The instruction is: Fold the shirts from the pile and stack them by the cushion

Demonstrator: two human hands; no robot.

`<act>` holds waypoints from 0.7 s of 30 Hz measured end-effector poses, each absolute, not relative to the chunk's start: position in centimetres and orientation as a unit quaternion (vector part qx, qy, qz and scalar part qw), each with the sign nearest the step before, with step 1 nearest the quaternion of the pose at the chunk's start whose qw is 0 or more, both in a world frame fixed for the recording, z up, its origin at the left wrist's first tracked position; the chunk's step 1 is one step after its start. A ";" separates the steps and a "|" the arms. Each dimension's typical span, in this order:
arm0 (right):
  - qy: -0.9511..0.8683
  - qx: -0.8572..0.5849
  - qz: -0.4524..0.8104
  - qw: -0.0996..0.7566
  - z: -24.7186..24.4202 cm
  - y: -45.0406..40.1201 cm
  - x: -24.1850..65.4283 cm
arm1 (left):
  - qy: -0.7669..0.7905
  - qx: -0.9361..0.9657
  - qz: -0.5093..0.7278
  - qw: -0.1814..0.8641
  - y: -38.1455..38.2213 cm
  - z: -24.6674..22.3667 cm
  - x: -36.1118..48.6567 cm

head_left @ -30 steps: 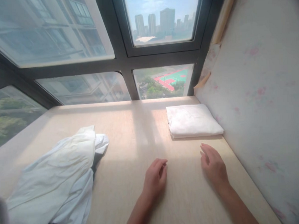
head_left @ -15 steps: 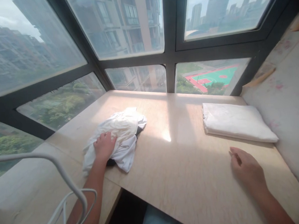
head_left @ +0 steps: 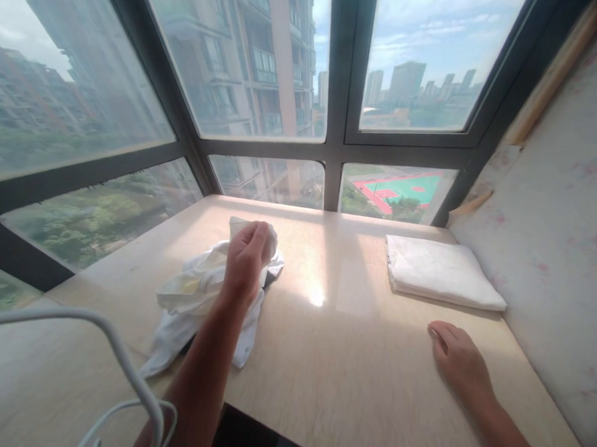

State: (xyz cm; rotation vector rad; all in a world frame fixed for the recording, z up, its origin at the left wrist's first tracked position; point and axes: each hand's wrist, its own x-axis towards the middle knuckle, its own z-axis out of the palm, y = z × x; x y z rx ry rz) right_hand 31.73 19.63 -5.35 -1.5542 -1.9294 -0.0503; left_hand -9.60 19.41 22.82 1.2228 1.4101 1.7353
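Note:
A rumpled pile of white cloth [head_left: 182, 293] with dark parts lies on the left of the pale tabletop [head_left: 336, 375]. My left hand [head_left: 250, 249] is closed on a bunch of this white cloth, raised at the pile's far side. My right hand [head_left: 458, 355] rests on the table at the right, fingers curled together, with nothing visible in it. Just beyond my right hand sits a flat, neatly folded white cloth [head_left: 441, 273] near the wall.
A thick white cable [head_left: 119, 346] with a thinner looped cord crosses the lower left. Dark-framed windows [head_left: 330, 115] border the table's far and left sides. A flowered wall [head_left: 554, 237] stands along the right. The table's near edge shows at the bottom.
My left hand has moved up and right from lying on the pile and now grips some cloth, lifting it. My right hand stays near the folded cloth. The camera view has tilted up.

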 end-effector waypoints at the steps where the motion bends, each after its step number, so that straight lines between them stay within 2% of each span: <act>1: -0.729 -0.597 -0.006 0.334 -5.3 19.5 31.7 | 0.502 0.471 0.649 0.324 19.4 22.5 -7.6; 3: -0.710 -0.608 0.027 0.354 -5.1 18.8 31.5 | 0.405 0.506 0.618 0.444 19.3 20.9 -2.6; 6: -0.672 -0.629 0.080 0.382 -4.4 17.2 30.8 | 0.362 0.580 0.551 0.478 18.5 16.3 5.0; 8: -0.642 -0.646 0.112 0.398 -3.8 16.1 30.2 | 0.403 0.694 0.433 0.411 17.4 12.7 8.2; 10: -0.601 -0.668 0.129 0.419 -3.0 15.3 29.7 | 0.464 0.737 0.364 0.330 16.3 9.5 8.9; 13: -0.532 -0.701 0.142 0.453 -2.2 14.9 29.4 | 0.539 0.740 0.326 0.236 15.2 6.2 6.2; 17: -0.472 -0.712 0.184 0.486 -2.0 15.1 29.5 | 0.641 0.728 0.241 0.040 14.8 4.1 0.1; 21: -0.501 -0.696 0.186 0.480 -1.8 14.8 28.8 | 0.667 0.713 0.215 0.025 14.6 2.7 -4.8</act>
